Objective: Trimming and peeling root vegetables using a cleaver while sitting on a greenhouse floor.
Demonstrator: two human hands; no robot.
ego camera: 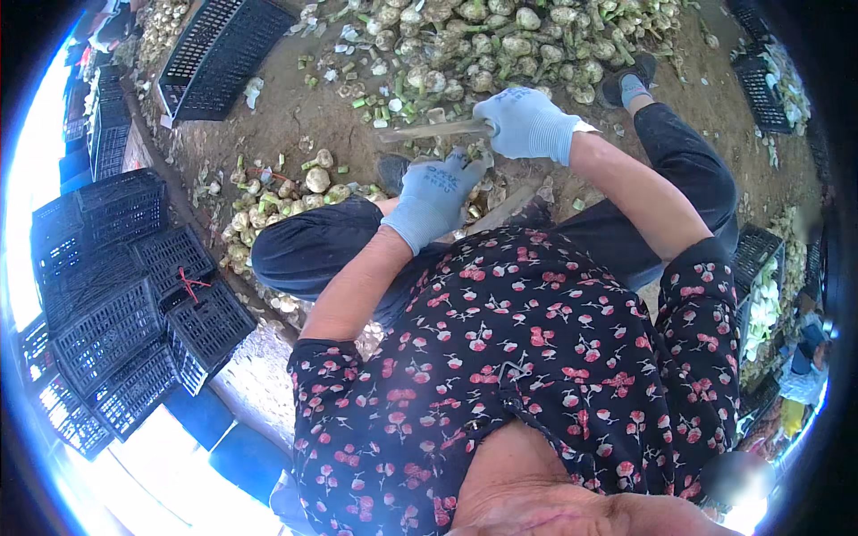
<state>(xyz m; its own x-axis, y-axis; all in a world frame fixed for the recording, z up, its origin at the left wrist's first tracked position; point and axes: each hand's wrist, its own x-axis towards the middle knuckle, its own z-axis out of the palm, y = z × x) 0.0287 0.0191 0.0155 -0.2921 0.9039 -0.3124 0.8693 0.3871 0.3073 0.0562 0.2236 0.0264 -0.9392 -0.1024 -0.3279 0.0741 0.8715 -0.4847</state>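
My right hand (526, 124), in a pale blue knitted glove, grips a knife (436, 130) whose long flat blade points left. Just below the blade is my left hand (439, 191), gloved the same way, with its fingers curled down. Whatever may lie under those fingers is hidden. Beyond both hands spreads a heap of soiled garlic bulbs (516, 47) with green stems. Trimmed garlic bulbs (258, 218) with short stubs lie in a smaller pile by my left knee. Cut green stem pieces (362, 103) and papery skins litter the ground near the blade.
A black plastic crate (218, 60) stands at the upper left. Several more black crates (110, 328) are stacked on the left. On the right, crates (761, 295) hold pale trimmings. My shoe (627, 80) rests beside the heap. A blurred person (804, 355) is at the far right.
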